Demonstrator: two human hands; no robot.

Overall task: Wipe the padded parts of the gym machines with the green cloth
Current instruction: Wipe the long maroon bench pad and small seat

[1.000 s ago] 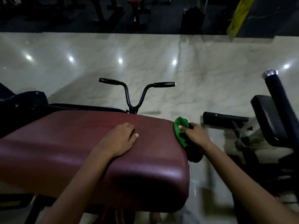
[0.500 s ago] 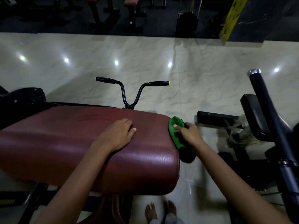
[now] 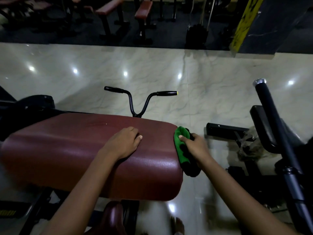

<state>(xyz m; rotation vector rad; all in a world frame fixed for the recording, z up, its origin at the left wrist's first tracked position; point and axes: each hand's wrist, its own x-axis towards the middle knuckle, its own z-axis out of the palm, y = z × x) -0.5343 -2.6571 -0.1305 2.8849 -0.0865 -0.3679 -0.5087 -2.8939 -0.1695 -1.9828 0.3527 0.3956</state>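
A wide maroon padded bench top fills the lower left of the head view. My left hand rests on its top, fingers loosely bent. My right hand grips the green cloth and presses it against the pad's right side edge. The cloth's lower part hangs dark below the hand. A smaller maroon seat pad shows under the big pad.
Black handlebars rise behind the pad. To the right stand a black machine with a pad, a long black bar and a low black frame. Glossy marble floor lies beyond; more benches stand far back.
My right hand has slid the cloth a little along the pad's right edge while the head camera shifted. My left hand stays on the pad.
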